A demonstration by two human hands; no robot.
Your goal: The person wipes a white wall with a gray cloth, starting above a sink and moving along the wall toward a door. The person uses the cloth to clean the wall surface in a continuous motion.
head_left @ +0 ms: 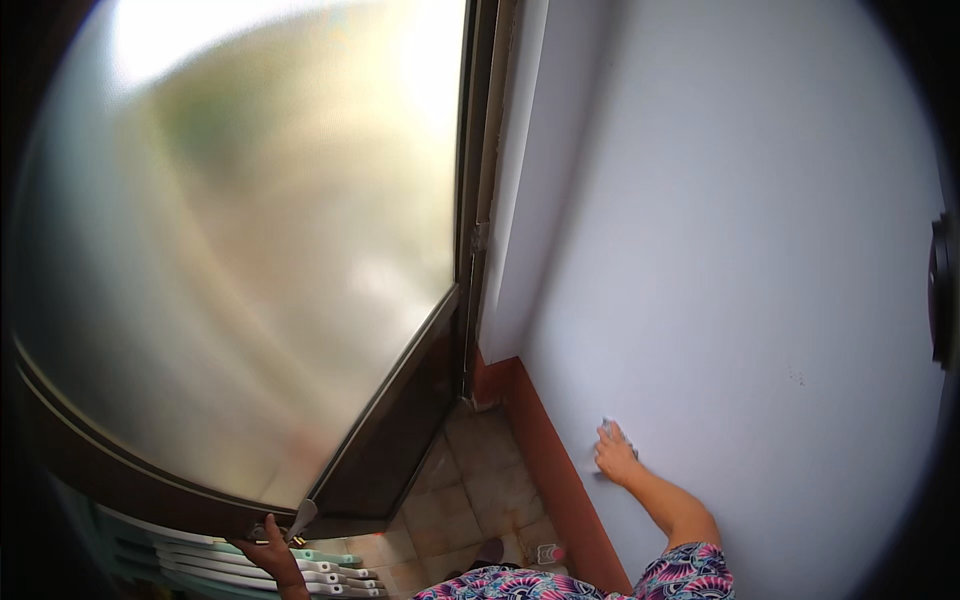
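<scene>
My right hand point(616, 459) presses a small greyish pad point(631, 448), perhaps folded cloth or sandpaper, against the pale wall point(697, 315), low down and just above a red-brown painted band. The fingers cover most of the pad. At the lower left, my left hand point(271, 556) is at the free edge of a dark-framed door point(405, 397), thumb up. Beside that thumb is a grey, flat, blade-like piece point(303, 517). Whether it is a scraper in the hand or door hardware cannot be made out, and the hand's grip is partly hidden.
Frosted glass point(300, 225) fills the door's upper part. Stacked white and green plastic chairs point(330, 577) stand beneath my left hand. A red-brown band point(551, 450) edges the tiled floor point(457, 502). Small dark specks point(796, 375) mark the wall. A dark object point(941, 292) is at far right.
</scene>
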